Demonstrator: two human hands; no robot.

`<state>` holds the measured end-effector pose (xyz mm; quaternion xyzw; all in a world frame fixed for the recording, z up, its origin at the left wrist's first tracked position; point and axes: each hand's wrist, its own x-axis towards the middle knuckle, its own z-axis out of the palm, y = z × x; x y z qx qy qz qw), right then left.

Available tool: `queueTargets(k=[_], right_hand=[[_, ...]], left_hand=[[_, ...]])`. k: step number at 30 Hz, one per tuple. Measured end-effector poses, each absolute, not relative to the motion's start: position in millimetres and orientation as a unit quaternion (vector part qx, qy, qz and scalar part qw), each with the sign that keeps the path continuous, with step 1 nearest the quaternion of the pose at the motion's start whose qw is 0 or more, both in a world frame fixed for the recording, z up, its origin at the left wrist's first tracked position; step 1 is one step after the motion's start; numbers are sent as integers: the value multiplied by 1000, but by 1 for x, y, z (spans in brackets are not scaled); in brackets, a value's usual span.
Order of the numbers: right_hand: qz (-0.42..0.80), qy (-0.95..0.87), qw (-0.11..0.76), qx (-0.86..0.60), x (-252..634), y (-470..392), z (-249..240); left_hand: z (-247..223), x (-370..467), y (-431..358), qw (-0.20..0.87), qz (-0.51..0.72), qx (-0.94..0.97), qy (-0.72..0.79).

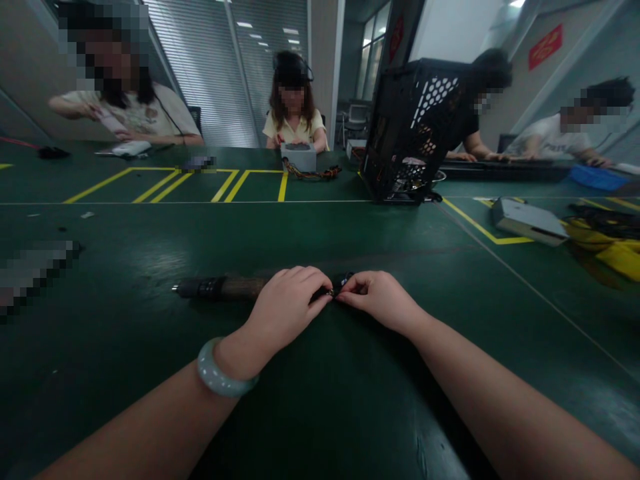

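My left hand (293,303), with a pale speckled bangle (220,373) on the wrist, reaches over the right part of a dark rod-shaped device (220,288). The device lies sideways on the green table, with metal prongs at its left tip and a brownish middle section; my left hand hides its right part. My left fingers are closed in a pinch on a small dark piece with metal glints (331,292). My right hand (383,300) is also pinched, its fingertips meeting that piece from the right. Whatever sits between the right fingertips is too small to name.
A black computer case (413,130) stands at the back right. Beyond it are a grey metal box (529,220), black cables and yellow cloth (620,257). Across the table sit several people, one with a power supply (299,159). A blurred flat object (35,273) lies at left.
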<state>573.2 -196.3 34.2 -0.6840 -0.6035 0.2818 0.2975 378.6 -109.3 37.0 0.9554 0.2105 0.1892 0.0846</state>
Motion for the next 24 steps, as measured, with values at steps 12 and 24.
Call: queueTargets(k=[12,24], right_hand=[[255,-609,293,-691,571,-196,31],[266,-602,304,-689,571,-195,30]], left_hand=[[37,379,-111,77,182,957,211],[37,380,-111,69,191,955,217]])
